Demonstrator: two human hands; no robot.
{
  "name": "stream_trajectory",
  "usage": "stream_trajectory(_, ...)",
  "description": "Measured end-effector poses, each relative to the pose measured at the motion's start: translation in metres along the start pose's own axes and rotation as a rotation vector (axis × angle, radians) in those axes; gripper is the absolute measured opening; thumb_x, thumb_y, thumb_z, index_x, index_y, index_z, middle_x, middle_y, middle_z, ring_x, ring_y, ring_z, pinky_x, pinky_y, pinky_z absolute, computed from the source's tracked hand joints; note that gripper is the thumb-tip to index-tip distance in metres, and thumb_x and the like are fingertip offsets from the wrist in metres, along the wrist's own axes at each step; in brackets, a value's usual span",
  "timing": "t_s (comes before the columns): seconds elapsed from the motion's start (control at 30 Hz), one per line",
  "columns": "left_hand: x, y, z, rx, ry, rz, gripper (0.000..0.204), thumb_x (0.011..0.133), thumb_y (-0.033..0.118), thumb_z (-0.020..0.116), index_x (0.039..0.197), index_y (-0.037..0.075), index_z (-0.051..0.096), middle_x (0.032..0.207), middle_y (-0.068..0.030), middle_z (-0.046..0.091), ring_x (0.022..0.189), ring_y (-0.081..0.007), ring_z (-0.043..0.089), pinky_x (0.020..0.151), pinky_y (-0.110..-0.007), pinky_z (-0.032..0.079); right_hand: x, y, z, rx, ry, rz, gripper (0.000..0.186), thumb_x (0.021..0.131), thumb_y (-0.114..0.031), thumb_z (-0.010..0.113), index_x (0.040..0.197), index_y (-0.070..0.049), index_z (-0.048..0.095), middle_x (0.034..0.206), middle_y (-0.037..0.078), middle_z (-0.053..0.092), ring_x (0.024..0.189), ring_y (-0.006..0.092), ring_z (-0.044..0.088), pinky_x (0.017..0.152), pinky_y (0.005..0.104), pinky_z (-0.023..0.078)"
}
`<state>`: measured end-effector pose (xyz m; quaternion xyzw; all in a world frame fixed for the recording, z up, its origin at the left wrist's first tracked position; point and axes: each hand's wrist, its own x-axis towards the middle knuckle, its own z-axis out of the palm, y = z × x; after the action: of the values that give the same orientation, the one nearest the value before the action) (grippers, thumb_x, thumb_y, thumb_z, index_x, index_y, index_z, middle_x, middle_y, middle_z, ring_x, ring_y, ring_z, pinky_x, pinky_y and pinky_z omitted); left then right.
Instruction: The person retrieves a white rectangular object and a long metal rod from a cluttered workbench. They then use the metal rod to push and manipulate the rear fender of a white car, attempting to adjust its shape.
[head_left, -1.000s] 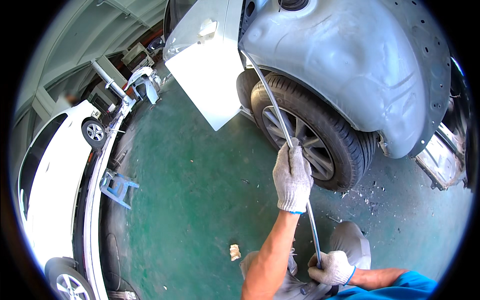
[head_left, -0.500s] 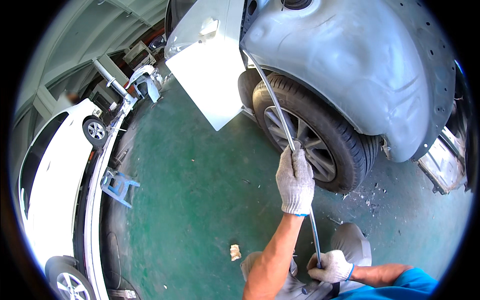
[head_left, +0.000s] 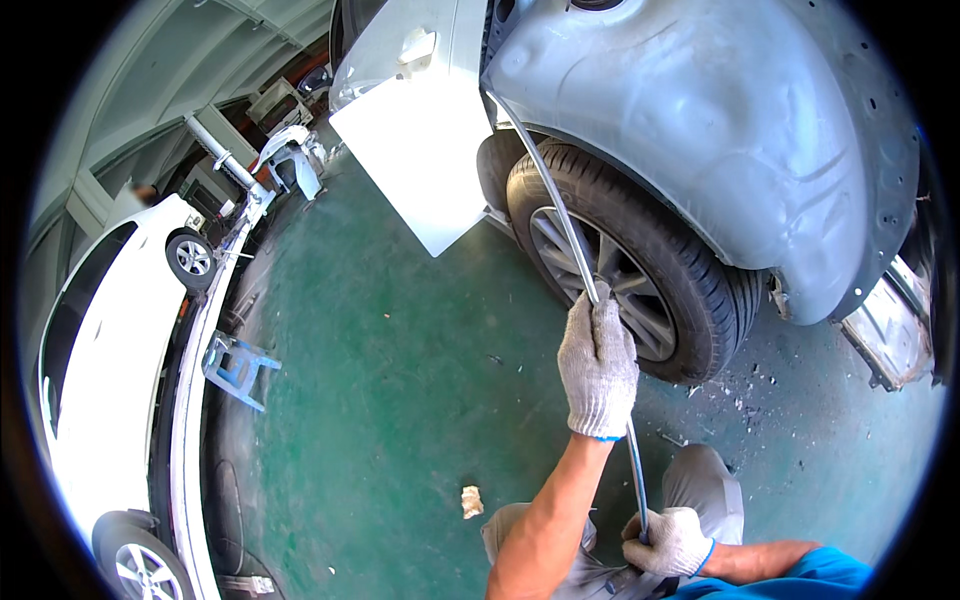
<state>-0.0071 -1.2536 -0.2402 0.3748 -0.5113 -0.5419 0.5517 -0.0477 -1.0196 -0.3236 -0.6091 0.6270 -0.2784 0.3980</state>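
Observation:
A long, thin silver metal strip (head_left: 563,215) runs from the front edge of the bare silver fender panel (head_left: 680,140) down toward my lap. Its upper end touches or lies close against that edge; which one I cannot tell. My left hand (head_left: 597,365), in a knitted white glove, is closed around the strip's middle, in front of the wheel (head_left: 640,270). Lower down, my right hand (head_left: 670,542), gloved alike, grips the strip near its lower end above my knees. Beside the fender, a plain white sheet (head_left: 420,165) covers part of the silver door (head_left: 455,45).
On the left, a white car (head_left: 110,350) stands by a long white rail (head_left: 190,420), with a blue stool (head_left: 238,370) near it. Debris (head_left: 740,405) is scattered by the tyre. A crumpled scrap (head_left: 471,502) lies on the green floor (head_left: 380,380).
Both hands and the strip's lower part have shifted slightly to the right. My grip on the strip looks the same.

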Motion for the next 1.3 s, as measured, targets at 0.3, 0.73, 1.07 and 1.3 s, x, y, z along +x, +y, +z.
stream_trajectory(0.3,0.007,-0.021,-0.005,0.136,0.006,0.179,0.027,0.109,0.025,0.057,0.127,0.006,0.065,0.066,0.004,0.052,0.047,-0.0045,0.047,0.041,-0.023,0.039,0.003,0.016,-0.002,0.063,-0.202,0.054,0.024,0.082,-0.032,0.077,0.095,-0.012,0.074,0.076,0.009,0.074,0.07,0.0267,0.075,0.066,0.0364,0.06)
stream_trajectory(0.73,-0.004,0.001,-0.001,-0.124,-0.002,-0.055,0.025,0.109,0.029,0.058,0.118,0.007,0.064,0.061,0.0047,0.048,0.044,-0.0049,0.045,0.037,-0.024,0.038,-0.005,0.004,0.001,-0.095,-0.033,0.053,0.022,0.081,-0.031,0.075,0.092,-0.012,0.073,0.073,0.009,0.073,0.065,0.0294,0.074,0.063,0.039,0.06)
stream_trajectory(1.07,0.004,-0.007,-0.003,-0.024,-0.022,0.001,0.022,0.109,0.027,0.058,0.116,0.008,0.064,0.062,0.0044,0.049,0.044,-0.005,0.046,0.037,-0.023,0.038,-0.005,0.012,0.004,-0.078,0.055,-0.057,0.022,0.08,-0.032,0.073,0.092,-0.014,0.069,0.061,0.007,0.066,0.054,0.0304,0.069,0.054,0.0408,0.056)
stream_trajectory(1.3,0.003,-0.007,0.0,0.041,-0.003,0.061,0.022,0.109,0.026,0.058,0.116,0.006,0.064,0.063,0.004,0.05,0.045,-0.0044,0.046,0.037,-0.023,0.038,-0.001,0.01,-0.007,0.017,-0.106,0.022,0.023,0.083,-0.035,0.072,0.095,-0.015,0.07,0.07,0.008,0.071,0.065,0.0297,0.073,0.062,0.0393,0.058)
